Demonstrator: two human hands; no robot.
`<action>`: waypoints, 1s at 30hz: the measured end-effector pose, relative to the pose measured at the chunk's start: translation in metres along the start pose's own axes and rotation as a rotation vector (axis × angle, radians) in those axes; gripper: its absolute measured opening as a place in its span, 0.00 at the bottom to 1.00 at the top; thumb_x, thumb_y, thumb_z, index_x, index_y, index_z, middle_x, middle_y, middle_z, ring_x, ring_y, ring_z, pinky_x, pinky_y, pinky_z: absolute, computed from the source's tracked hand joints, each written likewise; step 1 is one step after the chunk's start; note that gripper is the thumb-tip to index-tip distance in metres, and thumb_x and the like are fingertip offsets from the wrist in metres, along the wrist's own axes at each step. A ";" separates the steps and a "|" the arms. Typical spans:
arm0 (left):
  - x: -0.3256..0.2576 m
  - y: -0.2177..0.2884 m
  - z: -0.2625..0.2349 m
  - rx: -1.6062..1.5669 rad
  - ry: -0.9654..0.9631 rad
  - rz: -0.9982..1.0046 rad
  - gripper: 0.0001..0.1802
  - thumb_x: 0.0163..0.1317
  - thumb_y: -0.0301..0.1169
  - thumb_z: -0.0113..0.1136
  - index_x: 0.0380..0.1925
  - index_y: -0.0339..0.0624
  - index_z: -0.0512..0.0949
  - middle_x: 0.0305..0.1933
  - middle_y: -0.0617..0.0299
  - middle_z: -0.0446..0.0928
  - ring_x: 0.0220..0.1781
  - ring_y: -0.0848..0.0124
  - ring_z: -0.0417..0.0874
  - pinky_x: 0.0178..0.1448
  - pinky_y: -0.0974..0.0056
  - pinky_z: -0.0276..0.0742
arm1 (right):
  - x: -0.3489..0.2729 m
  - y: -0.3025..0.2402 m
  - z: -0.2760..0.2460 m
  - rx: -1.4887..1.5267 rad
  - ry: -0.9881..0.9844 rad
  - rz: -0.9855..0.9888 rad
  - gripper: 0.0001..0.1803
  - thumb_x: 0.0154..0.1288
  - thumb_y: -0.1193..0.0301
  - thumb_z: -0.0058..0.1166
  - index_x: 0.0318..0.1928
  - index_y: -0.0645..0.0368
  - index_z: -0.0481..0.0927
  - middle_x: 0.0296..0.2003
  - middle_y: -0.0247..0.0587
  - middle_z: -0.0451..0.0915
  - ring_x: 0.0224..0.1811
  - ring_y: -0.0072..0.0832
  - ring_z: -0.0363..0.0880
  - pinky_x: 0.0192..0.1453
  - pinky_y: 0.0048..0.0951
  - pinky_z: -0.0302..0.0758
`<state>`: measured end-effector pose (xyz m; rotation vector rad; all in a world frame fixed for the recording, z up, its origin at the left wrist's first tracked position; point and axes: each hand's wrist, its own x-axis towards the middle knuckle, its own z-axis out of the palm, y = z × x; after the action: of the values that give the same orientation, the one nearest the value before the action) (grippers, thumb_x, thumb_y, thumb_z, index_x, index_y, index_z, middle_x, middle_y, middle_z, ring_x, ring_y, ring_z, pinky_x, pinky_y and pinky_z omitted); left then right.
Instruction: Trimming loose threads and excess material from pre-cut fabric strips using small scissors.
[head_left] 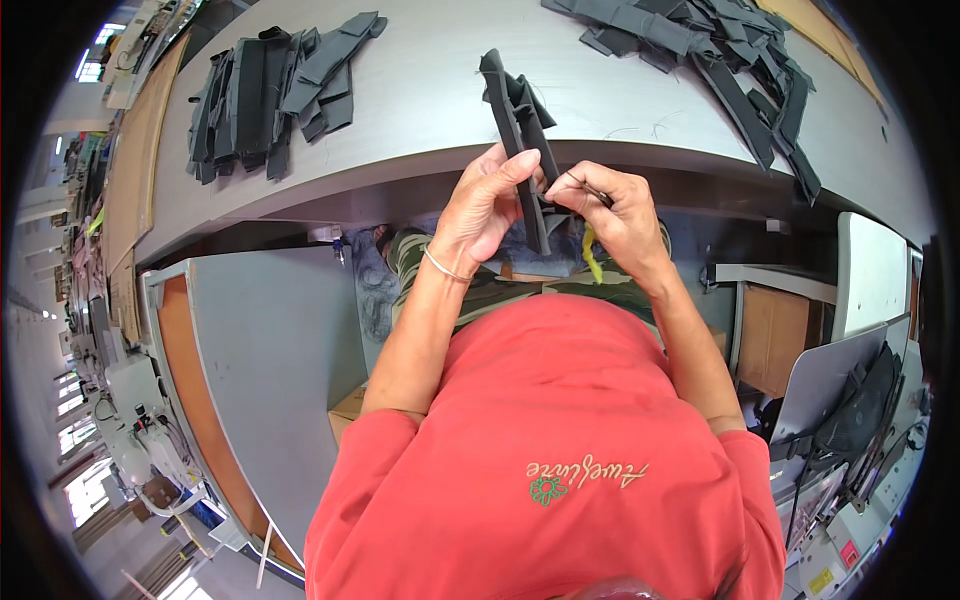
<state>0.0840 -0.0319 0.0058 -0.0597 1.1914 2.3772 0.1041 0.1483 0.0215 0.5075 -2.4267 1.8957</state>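
**Red T-shirt below, dark strip held beyond it**

Nearest the camera is the red T-shirt [560, 400]; beyond it, both hands meet at the front edge of the worktable [430, 100]. The left hand [490, 200] is clamped on a folded charcoal fabric strip [508, 120], thumb on top, apparently to steady it for the other hand. The right hand [615, 205] is curled around a slim dark tool [597, 190], perhaps thread snips, with a yellow tail [591, 255] hanging below. Its thumb and forefinger meet beside the strip; whether they pinch cloth or thread, I cannot tell.

The strip's long axis runs away from the body, its far end over the table and angled slightly left, its near end over the lap. Similar strips lie in a left pile [260, 100] and a right pile [700, 50], seemingly kept to the sides for working room.
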 end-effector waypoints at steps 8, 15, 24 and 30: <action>-0.001 -0.009 0.008 0.179 0.187 0.253 0.26 0.58 0.25 0.63 0.51 0.38 0.60 0.36 0.59 0.75 0.34 0.71 0.81 0.39 0.66 0.80 | -0.004 0.002 0.003 -0.019 0.020 0.100 0.03 0.60 0.76 0.57 0.33 0.64 0.81 0.24 0.35 0.75 0.25 0.19 0.69 0.28 0.26 0.65; 0.001 -0.008 0.008 0.176 0.149 0.400 0.25 0.60 0.23 0.60 0.52 0.38 0.58 0.37 0.57 0.76 0.36 0.70 0.83 0.33 0.73 0.72 | -0.002 -0.013 -0.006 0.586 0.091 0.367 0.16 0.66 0.65 0.58 0.49 0.62 0.79 0.26 0.22 0.69 0.28 0.14 0.63 0.32 0.17 0.61; 0.002 -0.009 0.013 0.178 0.240 0.509 0.24 0.62 0.23 0.58 0.55 0.38 0.60 0.39 0.55 0.76 0.44 0.59 0.83 0.51 0.58 0.80 | -0.012 -0.024 -0.009 -0.117 0.206 0.196 0.12 0.65 0.68 0.56 0.47 0.56 0.82 0.33 0.38 0.83 0.32 0.22 0.78 0.38 0.25 0.72; 0.000 -0.010 0.016 0.232 0.211 0.647 0.31 0.58 0.18 0.61 0.57 0.39 0.56 0.41 0.56 0.76 0.42 0.69 0.82 0.47 0.68 0.76 | -0.008 -0.027 0.001 -0.298 0.251 0.129 0.08 0.63 0.69 0.56 0.42 0.53 0.84 0.31 0.39 0.83 0.28 0.34 0.80 0.33 0.29 0.73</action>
<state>0.0905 -0.0144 0.0087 0.1836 1.7965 2.7977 0.1192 0.1435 0.0446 0.0963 -2.5545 1.4869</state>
